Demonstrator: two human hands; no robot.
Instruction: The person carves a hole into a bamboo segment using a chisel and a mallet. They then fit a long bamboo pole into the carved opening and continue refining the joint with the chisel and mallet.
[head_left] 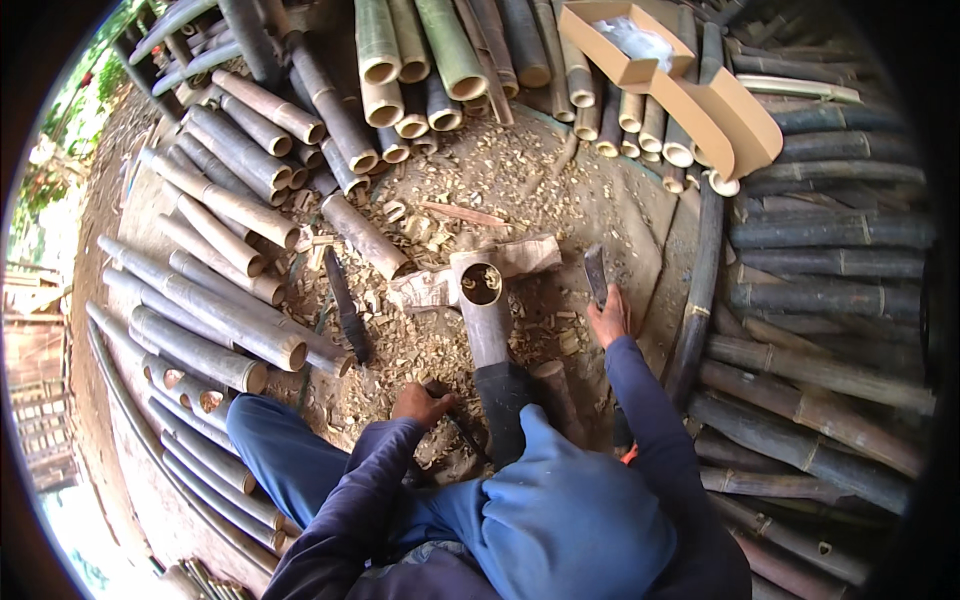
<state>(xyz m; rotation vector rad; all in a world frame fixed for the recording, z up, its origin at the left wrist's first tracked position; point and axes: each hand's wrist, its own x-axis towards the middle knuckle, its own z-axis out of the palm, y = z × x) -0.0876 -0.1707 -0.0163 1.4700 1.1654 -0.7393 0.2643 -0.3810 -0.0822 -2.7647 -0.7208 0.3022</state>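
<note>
In the head view, we see our right hand with its fingers clamped on the handle of a dark-bladed metal knife, the blade pointing away from us. Our left hand is lower, its fingers curled beside a dark, narrow object; we cannot tell whether they grip it. Between our hands is a grey-brown round bamboo tube, its open end facing up with pale bits inside. That end sits at the middle of a pale, rough-hewn wooden block, and the lower end meets a black covering. A long black blade lies to the left on pale yellow wood chips. Near the block lies a brown bamboo length. Dark cut bamboo poles line the right, and an open brown cardboard box rests on bamboo at the upper right.
</note>
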